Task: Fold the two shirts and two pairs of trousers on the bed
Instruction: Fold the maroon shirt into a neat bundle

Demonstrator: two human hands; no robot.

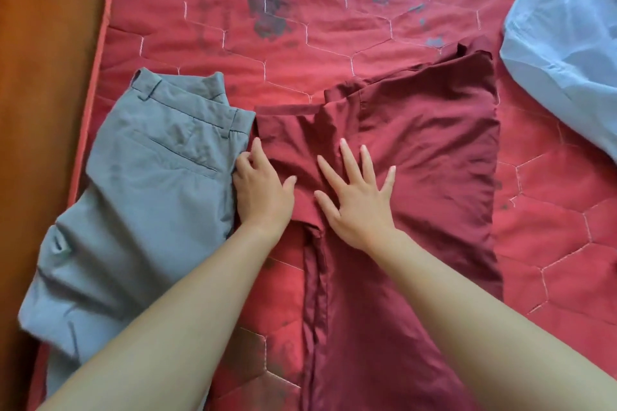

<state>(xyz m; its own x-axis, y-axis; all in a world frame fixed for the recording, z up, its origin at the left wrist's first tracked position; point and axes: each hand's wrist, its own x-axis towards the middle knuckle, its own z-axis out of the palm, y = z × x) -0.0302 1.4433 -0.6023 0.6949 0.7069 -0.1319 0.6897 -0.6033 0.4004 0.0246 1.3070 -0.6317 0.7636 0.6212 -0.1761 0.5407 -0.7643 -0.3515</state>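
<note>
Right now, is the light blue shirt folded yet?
No, the light blue shirt lies in a rumpled heap on the red quilt, upper right.

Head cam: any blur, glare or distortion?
Head view: soft, even light with no glare; maroon garment sharp mid-frame; grey trousers smeared at their near end; light blue shirt bright and slightly washed out; wide-angle lens slightly bows the mattress edge at left.

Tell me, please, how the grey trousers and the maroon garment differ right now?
The grey trousers lie folded at the left; the maroon garment is spread mid-bed, only partly folded. The left hand and right hand rest on the maroon garment, not plainly on the grey trousers. Both lie on the red quilt.
</note>
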